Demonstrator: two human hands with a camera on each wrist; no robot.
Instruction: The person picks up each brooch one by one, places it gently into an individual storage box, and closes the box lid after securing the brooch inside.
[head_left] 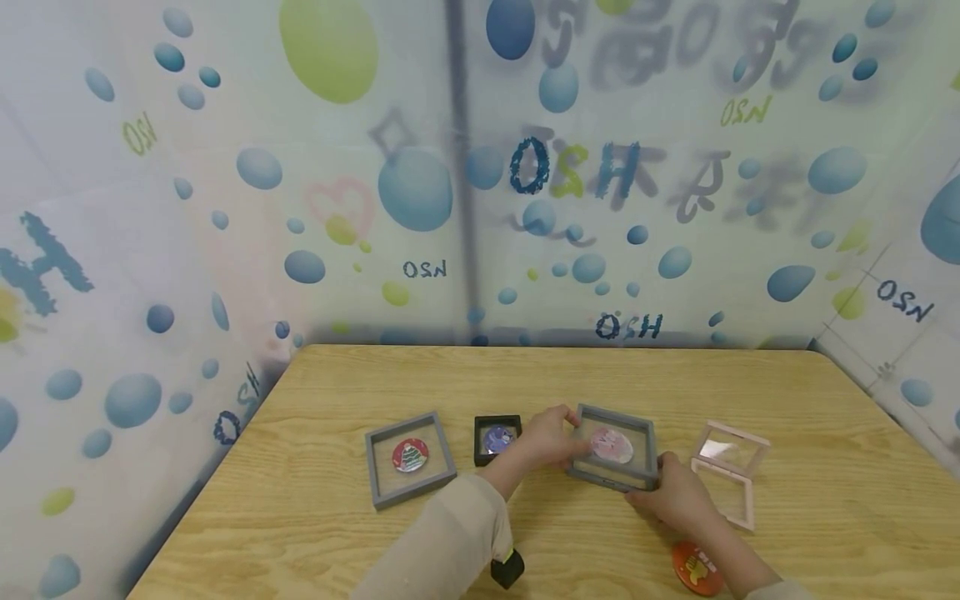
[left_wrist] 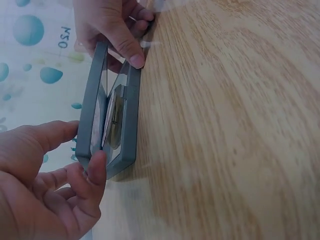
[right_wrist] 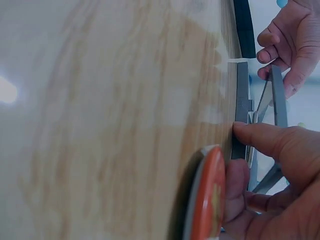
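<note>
"What is there, counted?"

"Four frames. The held frame (head_left: 617,414), gray, is right of centre at the table; the gray frame (head_left: 416,492) lies at far left; the small black frame (head_left: 479,442) is between those two; the pink frame (head_left: 723,471) lies unfolded at the right. Four round badges: the pink badge (head_left: 612,447) inside the held frame, the tree badge (head_left: 410,455) in the gray frame, the purple badge (head_left: 497,439) in the black frame, and the orange badge (head_left: 697,568) loose on the table near the right forearm."

"And the hands?"

"Two, both grasping the held frame. The left hand (head_left: 547,437) pinches one end between thumb and fingers; the right hand (head_left: 678,496) grips the other end. The wrist views show its two halves parted in a narrow V. Whether it touches the table, I can't tell."

"The surface and room?"

"One pale wood-grain table (head_left: 375,375). Around it, pale walls (head_left: 360,308) on three sides, printed with blue and green bubbles and mirrored lettering."
</note>
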